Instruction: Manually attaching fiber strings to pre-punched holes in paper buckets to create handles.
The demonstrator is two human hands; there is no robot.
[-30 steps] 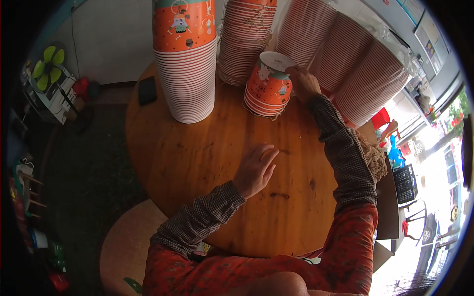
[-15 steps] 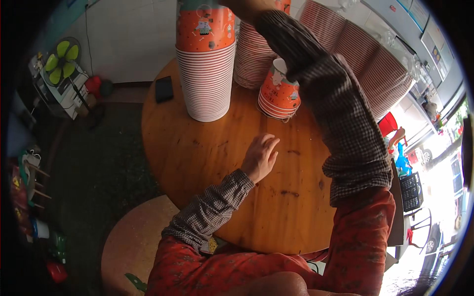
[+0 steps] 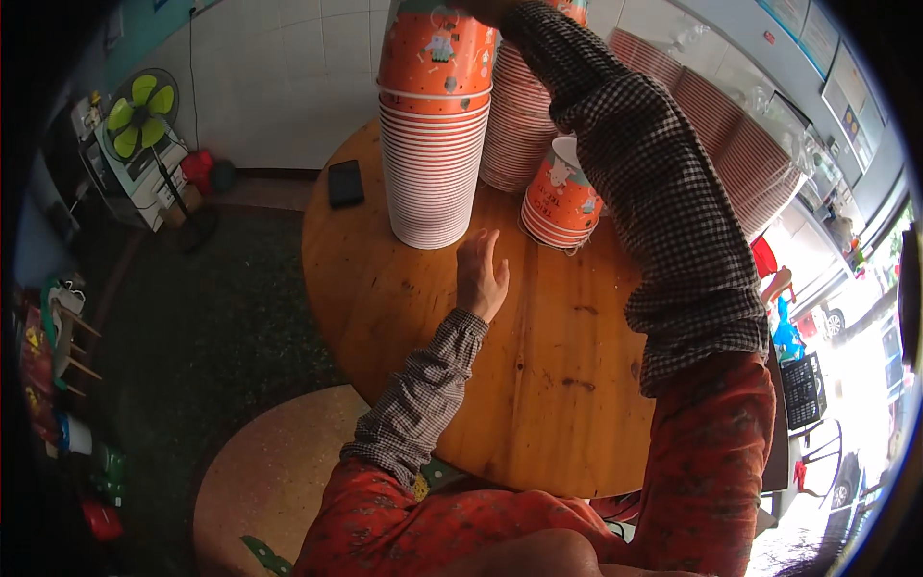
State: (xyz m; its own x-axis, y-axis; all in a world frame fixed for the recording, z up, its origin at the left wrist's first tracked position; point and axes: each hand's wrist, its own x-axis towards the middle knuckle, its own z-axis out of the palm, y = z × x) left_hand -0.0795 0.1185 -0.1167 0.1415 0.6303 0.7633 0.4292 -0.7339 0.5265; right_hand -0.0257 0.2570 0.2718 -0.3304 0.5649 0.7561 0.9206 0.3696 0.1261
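The left hand (image 3: 481, 274) rests on the tabletop (image 3: 538, 385), fingers loosely released, near the tall cup stack (image 3: 433, 144). The right hand reaches atop that stack, its fingers out of view.

Round table (image 3: 538, 385) stood before the person. Tall stack of paper cups (image 3: 433, 125) sat at the table's far side; a short stack (image 3: 561, 204) stood to its right, with further stacks (image 3: 514, 135) behind and between them. A phone (image 3: 345, 183) lay left of the tall stack. Left hand (image 3: 480, 274) rested on the table, just before the tall stack. A fan (image 3: 139, 106) stood on the floor, far left.
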